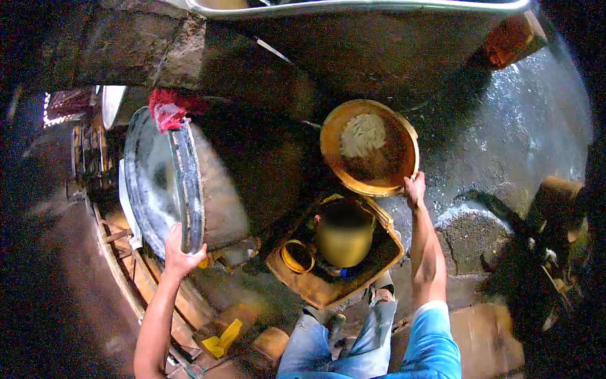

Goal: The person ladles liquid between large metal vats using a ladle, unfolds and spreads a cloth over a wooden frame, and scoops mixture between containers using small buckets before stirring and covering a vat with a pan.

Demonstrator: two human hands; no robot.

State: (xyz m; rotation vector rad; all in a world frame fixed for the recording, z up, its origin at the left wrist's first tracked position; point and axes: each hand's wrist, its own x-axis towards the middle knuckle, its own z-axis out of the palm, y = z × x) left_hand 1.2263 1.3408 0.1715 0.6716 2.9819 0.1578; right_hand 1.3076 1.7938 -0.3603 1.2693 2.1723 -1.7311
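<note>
My right hand (415,190) is closed on the lower right rim of a round, shallow brown pan (391,161). A patch of pale, powdery material (363,134) lies in it. On the left, my left hand (180,251) is wrapped round the lower end of a curved grey band (187,183), seen nearly edge-on. Whether this band is part of the large round metal basin (136,189) beside it, I cannot tell. Red cloth or netting (169,110) sits at the band's upper end.
Below the pan, a brown square-cornered tray (309,287) holds a yellowish rounded container (344,243) and a small yellow ring-shaped vessel (297,257). A large metal rim (366,7) crosses the top. A reddish block (512,41) is at upper right. Wooden slats (151,284) run along the left.
</note>
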